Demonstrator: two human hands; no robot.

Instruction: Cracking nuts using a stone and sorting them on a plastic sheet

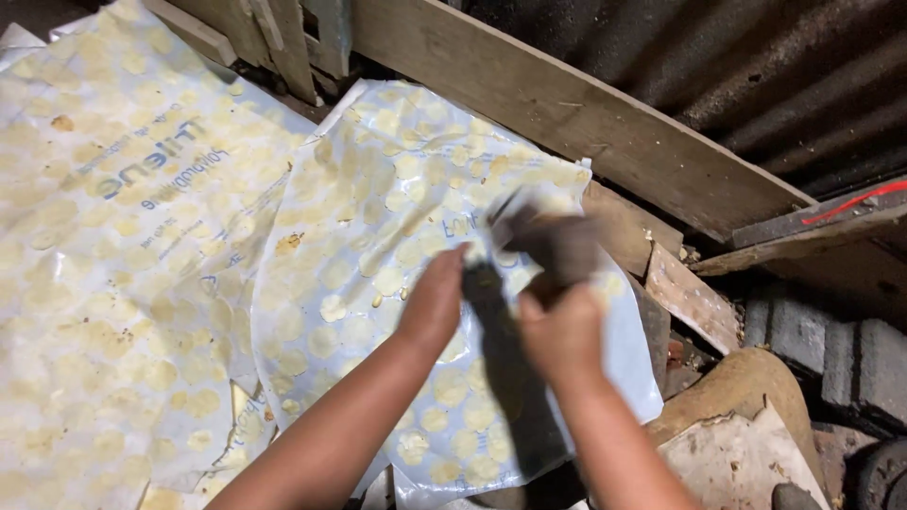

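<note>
A white plastic sheet [378, 198] lies tilted in front of me, covered with several pale yellow round discs [333, 308]. My left hand [435, 300] reaches onto its middle with the fingertips bent down on the plastic, next to a dark strip [496, 364]. Whether the fingers pinch anything is hidden. My right hand [564, 332] is just to the right, fingers closed around a blurred dark brown object [559, 244] raised over the sheet, with a lifted white fold of plastic [515, 210] beside it.
A second, larger printed sheet [113, 236] with more discs covers the left side. Wooden planks [586, 118] run diagonally behind, under dark corrugated metal [756, 66]. Grey bricks [822, 354], a broken board [692, 300] and rubble lie at the right.
</note>
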